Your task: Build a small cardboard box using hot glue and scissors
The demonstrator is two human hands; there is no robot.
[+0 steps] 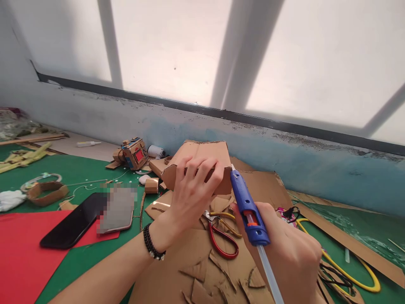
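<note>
Your left hand [190,190] holds the folded cardboard piece [202,154] at the middle of the desk [79,173]. Just right of it, your right hand [284,249] holds the glue gun [248,207], nozzle at the piece's right edge. Between your hands, the pliers [221,238] lie on a flat cardboard sheet [177,270]. The phone [71,226] lies left of your left forearm, partly on a paper sheet [19,253], with the cardboard ring [46,192] behind it. The small cardboard model [134,153] stands farther back, near the wall [284,152]. A cable loop [348,270] lies right of your right hand.

Red sheet [19,257] left free; phone [71,223], red-handled tool [223,244] clutter centre; wall [284,152] behind folded cardboard [202,152].
</note>
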